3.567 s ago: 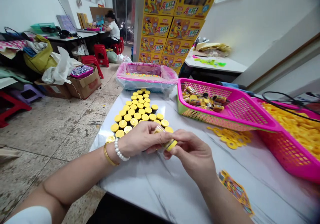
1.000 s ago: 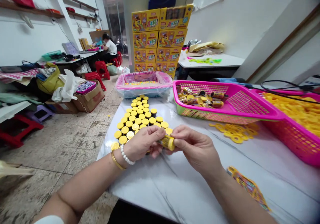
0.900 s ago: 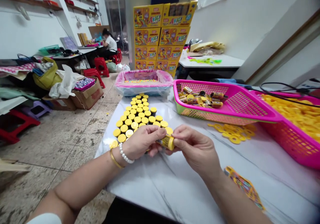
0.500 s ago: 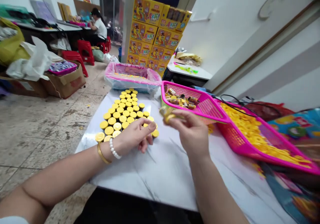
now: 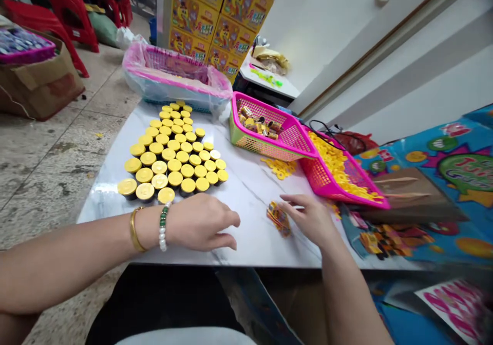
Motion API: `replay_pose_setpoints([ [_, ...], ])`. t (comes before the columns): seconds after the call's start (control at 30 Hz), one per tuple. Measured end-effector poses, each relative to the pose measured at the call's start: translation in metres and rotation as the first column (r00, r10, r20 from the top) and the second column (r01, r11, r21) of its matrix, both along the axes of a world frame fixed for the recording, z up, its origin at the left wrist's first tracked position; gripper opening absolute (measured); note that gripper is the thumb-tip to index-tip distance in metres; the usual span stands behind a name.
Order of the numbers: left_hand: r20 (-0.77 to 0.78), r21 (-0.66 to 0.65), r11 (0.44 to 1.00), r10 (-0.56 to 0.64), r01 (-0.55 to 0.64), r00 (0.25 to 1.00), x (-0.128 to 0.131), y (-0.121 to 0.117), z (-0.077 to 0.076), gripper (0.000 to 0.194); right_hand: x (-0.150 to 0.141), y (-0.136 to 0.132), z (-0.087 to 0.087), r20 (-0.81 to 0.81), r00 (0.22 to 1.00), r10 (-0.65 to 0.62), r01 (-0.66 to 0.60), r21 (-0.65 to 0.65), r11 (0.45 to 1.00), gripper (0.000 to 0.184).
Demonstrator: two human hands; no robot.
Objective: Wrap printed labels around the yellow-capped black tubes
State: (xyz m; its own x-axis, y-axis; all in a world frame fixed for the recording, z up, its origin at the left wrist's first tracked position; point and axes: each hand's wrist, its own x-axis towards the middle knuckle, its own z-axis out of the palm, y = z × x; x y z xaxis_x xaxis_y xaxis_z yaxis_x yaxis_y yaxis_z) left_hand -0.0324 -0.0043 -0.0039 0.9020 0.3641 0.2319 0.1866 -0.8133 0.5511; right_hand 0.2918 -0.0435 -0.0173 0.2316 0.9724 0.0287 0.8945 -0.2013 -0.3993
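My left hand (image 5: pixel 202 223) hovers low over the front of the white marbled table (image 5: pixel 242 180), palm down, thumb and forefinger apart and empty. To its right, my right hand (image 5: pixel 311 221) is stretched out with its fingers apart. They are at the edge of a small bunch of printed yellow-and-orange wrappers (image 5: pixel 278 219) on the tabletop; part of the contact is hidden. Beyond my left hand, several dark tubs with yellow lids (image 5: pixel 168 154) stand upright, packed close together.
A plastic-lined pink basket (image 5: pixel 173 80) stands at the back. On the right are a pink basket (image 5: pixel 300 142) of small wrapped tubs and another (image 5: pixel 346 193) of yellow plastic pieces. Loose yellow rings (image 5: pixel 281 169) lie near them. Yellow cartons (image 5: pixel 215 19) are stacked behind.
The view has tipped down and shifted right. My right hand has dropped to the tabletop, and the blurred golden-yellow item is gone from its fingers. My left hand has turned palm down.
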Motion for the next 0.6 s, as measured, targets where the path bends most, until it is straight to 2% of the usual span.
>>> replay_pose_setpoints([
  [0.07, -0.065, 0.031, 0.999, 0.03, -0.028, 0.997, 0.001, 0.0, 0.001, 0.025, 0.01, -0.006, -0.007, 0.081, 0.996, -0.036, 0.045, -0.114, 0.992, 0.033],
  [0.13, -0.103, 0.051, 0.996, 0.08, -0.075, 0.991, 0.002, 0.002, 0.003, 0.025, 0.013, -0.005, -0.01, 0.136, 0.991, -0.014, 0.04, -0.187, 0.982, 0.033],
  [0.3, -0.147, 0.058, 0.992, 0.12, -0.113, 0.982, 0.002, 0.004, 0.006, 0.024, 0.006, 0.006, -0.004, 0.151, 0.985, 0.088, -0.035, -0.323, 0.946, 0.028],
  [0.5, -0.132, 0.048, 0.992, 0.126, -0.121, 0.983, 0.002, 0.003, 0.005, 0.024, 0.004, 0.012, 0.004, 0.163, 0.984, 0.069, 0.006, -0.419, 0.908, 0.03],
  [0.6, -0.094, 0.049, 0.991, 0.127, -0.122, 0.987, 0.001, 0.003, 0.003, 0.025, 0.003, 0.013, 0.006, 0.168, 0.981, 0.096, -0.013, -0.437, 0.899, 0.026],
])
